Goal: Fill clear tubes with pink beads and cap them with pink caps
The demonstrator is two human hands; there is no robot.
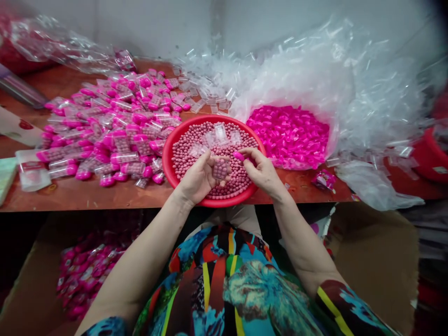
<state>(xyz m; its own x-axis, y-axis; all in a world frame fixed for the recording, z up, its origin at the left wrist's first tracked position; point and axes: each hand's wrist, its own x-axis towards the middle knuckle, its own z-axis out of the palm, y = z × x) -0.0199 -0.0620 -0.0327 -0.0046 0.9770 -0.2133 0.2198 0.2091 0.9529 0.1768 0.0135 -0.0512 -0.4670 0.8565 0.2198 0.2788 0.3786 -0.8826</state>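
One clear container (220, 169) filled with pink balls lies in the left hand (202, 179), above the red basin (214, 203); the fingers are curled about it, holding it. One pink cap (238, 156) is clamped between the thumb and fingertips of the right hand (262, 171), just beside the container and apart from it. The single basin, on the tabletop (115, 199) near its front edge, contains loose pink balls (240, 186), too many to count, and at least three empty clear containers (220, 133). Left of the basin: one heap of filled, capped containers (122, 119), dozens in number, overlapping. Right: one translucent bag (334, 140), open, with uncounted pink caps (287, 135) inside. Near its front right corner lies one small pink packet (324, 179). Below the tabletop stand two cardboard boxes, left (26, 289) and right (380, 261); the left one holds numerous pink packages (87, 275).
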